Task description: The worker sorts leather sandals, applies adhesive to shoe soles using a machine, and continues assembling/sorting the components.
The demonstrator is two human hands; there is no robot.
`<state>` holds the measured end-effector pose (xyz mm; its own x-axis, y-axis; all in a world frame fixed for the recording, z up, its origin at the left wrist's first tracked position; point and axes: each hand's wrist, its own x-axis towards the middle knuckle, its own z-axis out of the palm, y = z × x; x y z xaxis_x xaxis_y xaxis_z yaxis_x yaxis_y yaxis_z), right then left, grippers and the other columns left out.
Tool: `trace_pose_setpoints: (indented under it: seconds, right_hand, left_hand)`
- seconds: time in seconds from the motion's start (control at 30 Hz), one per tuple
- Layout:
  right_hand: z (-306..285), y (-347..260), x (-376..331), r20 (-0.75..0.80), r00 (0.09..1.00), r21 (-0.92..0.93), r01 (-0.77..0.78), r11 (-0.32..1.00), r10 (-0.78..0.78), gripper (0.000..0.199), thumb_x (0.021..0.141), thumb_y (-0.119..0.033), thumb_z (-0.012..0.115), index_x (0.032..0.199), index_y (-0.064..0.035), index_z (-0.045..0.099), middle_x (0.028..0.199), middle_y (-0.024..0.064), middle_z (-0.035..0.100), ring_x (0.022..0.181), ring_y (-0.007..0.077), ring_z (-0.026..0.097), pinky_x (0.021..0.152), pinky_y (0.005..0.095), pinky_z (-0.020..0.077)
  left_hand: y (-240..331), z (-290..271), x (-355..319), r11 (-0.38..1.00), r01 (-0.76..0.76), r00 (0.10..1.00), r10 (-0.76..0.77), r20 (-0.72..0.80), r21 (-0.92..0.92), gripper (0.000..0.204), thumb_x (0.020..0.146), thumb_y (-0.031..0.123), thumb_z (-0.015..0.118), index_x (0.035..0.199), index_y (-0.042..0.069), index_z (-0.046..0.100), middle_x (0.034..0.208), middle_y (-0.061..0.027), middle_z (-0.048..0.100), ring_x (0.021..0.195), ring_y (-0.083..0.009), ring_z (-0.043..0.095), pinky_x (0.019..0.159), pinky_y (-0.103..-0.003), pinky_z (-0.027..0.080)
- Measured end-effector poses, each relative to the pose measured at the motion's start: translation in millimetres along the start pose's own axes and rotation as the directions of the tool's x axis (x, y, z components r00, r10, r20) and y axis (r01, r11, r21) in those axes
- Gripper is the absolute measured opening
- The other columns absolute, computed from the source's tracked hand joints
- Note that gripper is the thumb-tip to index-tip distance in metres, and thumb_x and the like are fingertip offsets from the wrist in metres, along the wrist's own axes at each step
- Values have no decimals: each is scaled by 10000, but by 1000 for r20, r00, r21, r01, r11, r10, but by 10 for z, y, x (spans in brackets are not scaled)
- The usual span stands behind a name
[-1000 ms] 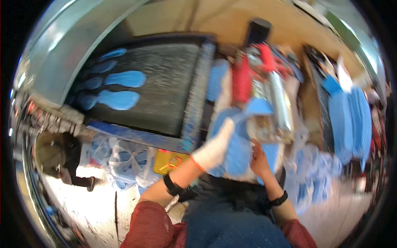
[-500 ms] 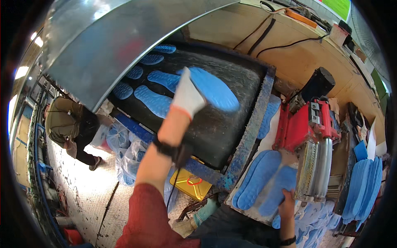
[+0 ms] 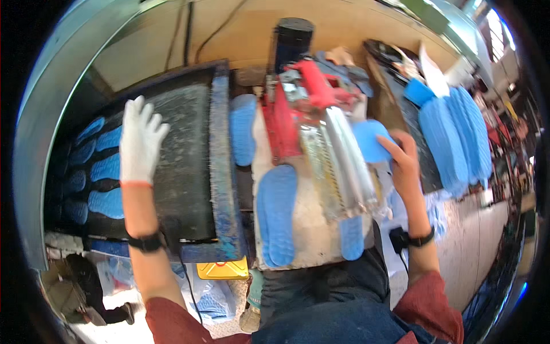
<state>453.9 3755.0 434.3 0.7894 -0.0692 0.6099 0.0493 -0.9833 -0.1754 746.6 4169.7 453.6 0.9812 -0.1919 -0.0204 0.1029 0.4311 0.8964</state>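
My left hand [image 3: 139,140], in a white glove, lies flat with fingers spread on the black conveyor belt [image 3: 183,160], beside several blue shoe soles [image 3: 103,169] lined up on it. My bare right hand [image 3: 401,160] grips a blue sole [image 3: 371,140] at the right side of the red and silver machine [image 3: 321,137]. Two more blue soles [image 3: 276,212] lie on the white board [image 3: 309,229] in front of me, a third [image 3: 243,129] farther back.
A stack of blue soles [image 3: 452,137] sits on the bench to the right. A grey curved metal hood [image 3: 51,126] arches over the belt's left side. A yellow box [image 3: 223,268] and bags of soles [image 3: 212,301] sit below the belt. A person [image 3: 74,286] crouches lower left.
My left hand has let go of the sole it was laying on the belt and rests flat. The view swung right. My right hand now holds a sole by the machine.
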Motion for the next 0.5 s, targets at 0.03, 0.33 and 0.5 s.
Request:
trace_pose_setpoints:
  seconds: [0.03,0.33,0.5]
  right_hand:
    - [-29,4,106,-6,999,62,40,997,-40,432,765,46,601,1149,-137,674,1093,147,591,1022,308,570,893,349,454]
    - [170,-253,-782,62,819,554,-504,663,570,252,900,-109,598,1134,-23,558,1041,129,605,843,201,605,789,307,474]
    - [564,-464,-1573,357,838,10,-446,895,413,680,790,-296,732,1301,21,415,1140,232,561,1042,375,554,877,424,466]
  left_hand:
    - [-125,503,-361,1000,-18,987,20,162,-14,703,989,524,340,1509,87,159,1548,-211,170,1434,-352,154,1144,-486,177]
    - [-1252,1693,-1102,951,-305,858,249,450,56,645,1004,428,336,1494,39,181,1462,-122,329,1334,-206,316,1123,-335,210]
    - [-1141,1603,-1340,993,-119,906,98,411,25,574,986,344,383,1473,60,272,1416,-45,403,1267,-168,392,1103,-318,251]
